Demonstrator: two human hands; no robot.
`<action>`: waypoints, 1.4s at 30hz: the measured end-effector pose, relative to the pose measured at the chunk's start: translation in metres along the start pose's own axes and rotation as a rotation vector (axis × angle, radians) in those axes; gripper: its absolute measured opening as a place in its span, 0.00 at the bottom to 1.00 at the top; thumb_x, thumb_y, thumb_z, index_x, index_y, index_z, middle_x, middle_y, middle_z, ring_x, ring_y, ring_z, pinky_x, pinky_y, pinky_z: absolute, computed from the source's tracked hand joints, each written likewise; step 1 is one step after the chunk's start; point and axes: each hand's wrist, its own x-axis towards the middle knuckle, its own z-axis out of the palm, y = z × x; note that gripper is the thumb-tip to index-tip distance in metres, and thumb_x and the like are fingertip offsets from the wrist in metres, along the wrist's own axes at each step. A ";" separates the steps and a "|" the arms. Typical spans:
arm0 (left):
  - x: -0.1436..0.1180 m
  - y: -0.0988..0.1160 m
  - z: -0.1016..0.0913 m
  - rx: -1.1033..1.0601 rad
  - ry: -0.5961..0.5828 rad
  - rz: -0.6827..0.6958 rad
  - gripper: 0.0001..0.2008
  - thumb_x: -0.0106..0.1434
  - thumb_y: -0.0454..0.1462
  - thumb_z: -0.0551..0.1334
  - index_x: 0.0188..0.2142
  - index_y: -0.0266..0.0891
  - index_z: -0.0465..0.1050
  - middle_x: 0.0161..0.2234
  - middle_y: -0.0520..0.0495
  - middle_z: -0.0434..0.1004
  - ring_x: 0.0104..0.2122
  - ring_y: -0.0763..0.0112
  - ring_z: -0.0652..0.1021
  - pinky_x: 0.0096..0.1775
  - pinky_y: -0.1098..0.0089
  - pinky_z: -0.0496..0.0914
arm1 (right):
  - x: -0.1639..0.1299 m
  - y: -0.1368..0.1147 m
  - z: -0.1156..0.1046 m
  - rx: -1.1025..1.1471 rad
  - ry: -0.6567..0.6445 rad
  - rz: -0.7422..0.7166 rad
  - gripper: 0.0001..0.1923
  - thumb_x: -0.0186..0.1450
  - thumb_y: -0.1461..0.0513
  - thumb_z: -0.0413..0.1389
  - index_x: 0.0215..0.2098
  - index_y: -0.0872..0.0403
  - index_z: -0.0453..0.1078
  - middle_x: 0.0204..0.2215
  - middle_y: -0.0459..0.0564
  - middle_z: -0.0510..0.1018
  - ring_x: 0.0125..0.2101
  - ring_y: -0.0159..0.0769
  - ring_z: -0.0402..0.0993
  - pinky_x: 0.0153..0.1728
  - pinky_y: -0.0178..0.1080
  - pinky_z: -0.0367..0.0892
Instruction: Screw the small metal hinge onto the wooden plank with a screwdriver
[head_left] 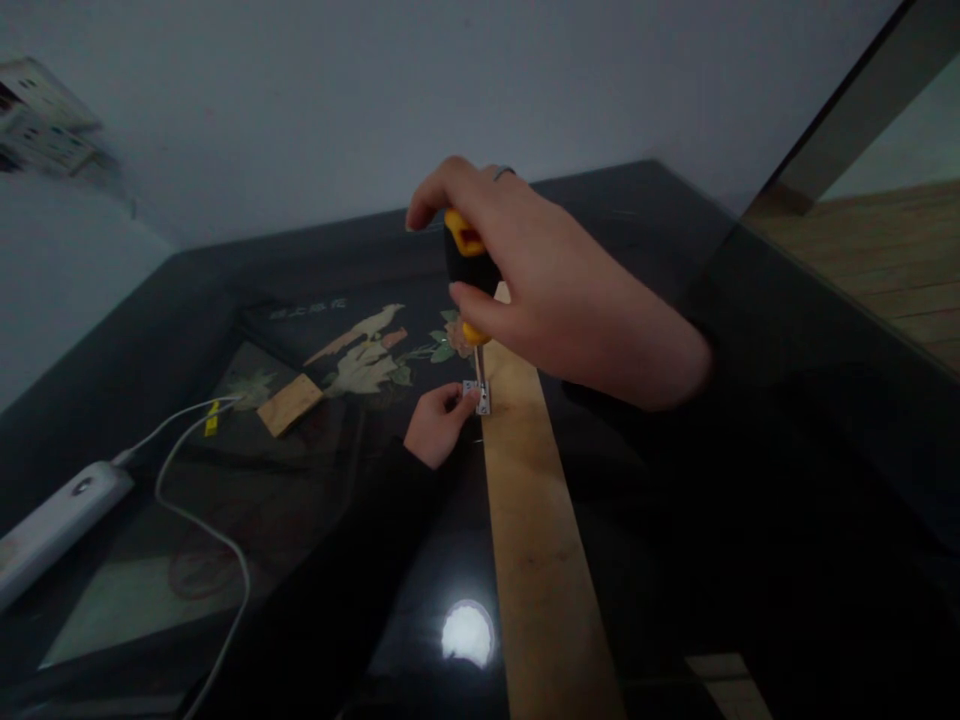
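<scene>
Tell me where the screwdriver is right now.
In the head view, the screwdriver stands near the centre, almost upright in the right hand, its tip at the small metal hinge that the left hand holds.

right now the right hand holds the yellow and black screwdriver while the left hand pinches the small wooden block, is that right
Not the small wooden block, which lies apart: the head view shows the left hand pinching the small metal plate. The right hand does hold the yellow and black screwdriver.
</scene>
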 end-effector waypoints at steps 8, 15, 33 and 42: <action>-0.001 0.000 0.000 0.004 0.006 -0.002 0.15 0.58 0.47 0.59 0.27 0.36 0.73 0.23 0.51 0.72 0.26 0.70 0.70 0.30 0.71 0.62 | 0.000 0.000 0.004 -0.083 0.068 0.015 0.20 0.63 0.65 0.54 0.53 0.49 0.62 0.48 0.50 0.73 0.46 0.42 0.72 0.40 0.38 0.67; 0.000 0.000 0.001 -0.011 0.013 0.004 0.14 0.57 0.44 0.59 0.27 0.35 0.74 0.22 0.51 0.72 0.26 0.70 0.69 0.30 0.71 0.62 | -0.002 -0.002 0.003 -0.010 0.025 -0.033 0.19 0.65 0.65 0.53 0.55 0.51 0.63 0.50 0.50 0.72 0.45 0.38 0.71 0.44 0.38 0.68; 0.001 -0.003 0.001 -0.042 0.063 0.023 0.13 0.56 0.44 0.62 0.24 0.36 0.74 0.20 0.52 0.71 0.26 0.69 0.70 0.30 0.71 0.63 | 0.003 -0.007 0.021 -0.015 0.169 0.005 0.17 0.63 0.60 0.59 0.50 0.47 0.64 0.51 0.53 0.69 0.49 0.45 0.69 0.50 0.43 0.68; 0.001 -0.001 0.001 -0.107 0.023 -0.011 0.14 0.56 0.46 0.62 0.27 0.35 0.76 0.24 0.50 0.75 0.27 0.70 0.71 0.32 0.71 0.64 | 0.004 0.004 0.009 0.063 0.109 -0.045 0.21 0.61 0.68 0.56 0.51 0.45 0.67 0.46 0.46 0.73 0.45 0.40 0.72 0.44 0.40 0.70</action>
